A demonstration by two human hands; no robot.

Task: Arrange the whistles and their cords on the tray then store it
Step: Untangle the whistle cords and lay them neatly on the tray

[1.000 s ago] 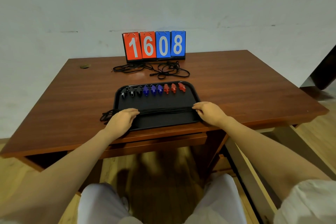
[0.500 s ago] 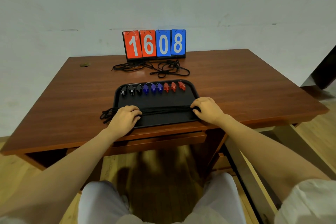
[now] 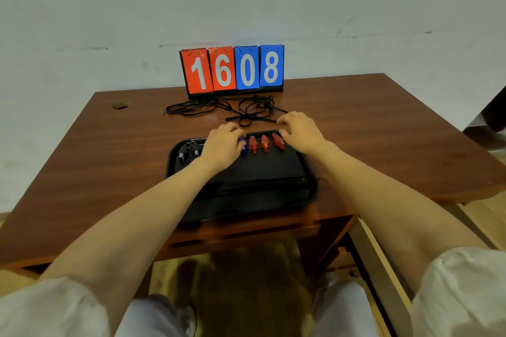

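Note:
A black tray (image 3: 309, 172) lies at the table's near edge. Along its far side stand black whistles (image 3: 187, 149), a blue whistle (image 3: 243, 145) and three red whistles (image 3: 264, 142). Straightened black cords (image 3: 260, 183) lie across the tray's near half. More cords (image 3: 246, 111) sit tangled on the table beyond the tray. My left hand (image 3: 223, 142) hovers palm down over the blue whistles and hides most of them; its fingertips are hidden. My right hand (image 3: 299, 131) is at the tray's far right corner, fingers spread, thumb beside the last red whistle.
A flip scoreboard (image 3: 232, 68) reading 1608 stands at the table's back edge against the wall. A small dark mark (image 3: 120, 104) is at the back left. An open drawer (image 3: 383, 268) juts out below the table on my right.
Both hands have left the ends of the straightened cords at the tray's near side and reached forward to its far side, by the whistles and the tangled cords.

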